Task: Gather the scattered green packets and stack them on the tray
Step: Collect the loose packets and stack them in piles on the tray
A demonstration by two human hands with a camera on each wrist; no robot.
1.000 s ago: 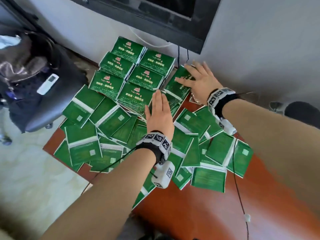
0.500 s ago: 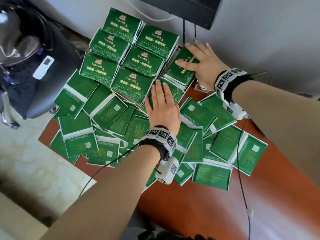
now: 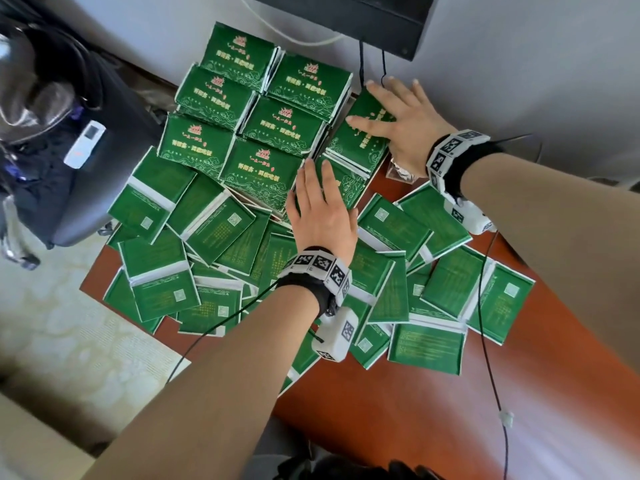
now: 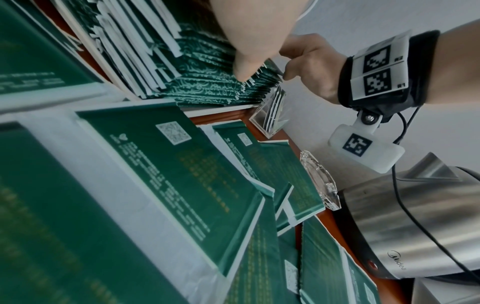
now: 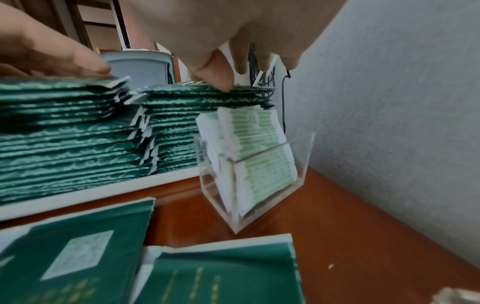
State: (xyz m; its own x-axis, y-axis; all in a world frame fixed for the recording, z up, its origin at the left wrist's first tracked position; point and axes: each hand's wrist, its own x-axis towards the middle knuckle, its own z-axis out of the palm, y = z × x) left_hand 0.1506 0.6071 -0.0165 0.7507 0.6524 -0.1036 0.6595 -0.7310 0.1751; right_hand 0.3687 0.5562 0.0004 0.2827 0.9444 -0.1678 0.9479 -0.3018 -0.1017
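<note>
The left hand (image 3: 322, 216) lies flat, fingers straight and together, on a stack of green packets (image 3: 341, 188) at the near right of the stacked block. The right hand (image 3: 405, 123) rests spread on the neighbouring stack (image 3: 360, 140) by the wall, fingers straight; the right wrist view shows its fingertips (image 5: 221, 82) touching the top packet. Those stacks sit on a white tray (image 5: 166, 181) (its rim shows only from the wrist cameras; the head view hides it under packets). Six more stacks (image 3: 242, 109) fill the block's far left. Loose packets (image 3: 214, 230) lie face down, overlapping, across the wooden table (image 3: 433, 410) around both wrists. The right wrist view reveals a clear acrylic holder (image 5: 259, 185) of pale sachets just beside the tray; the left wrist view adds a steel kettle (image 4: 405, 230).
</note>
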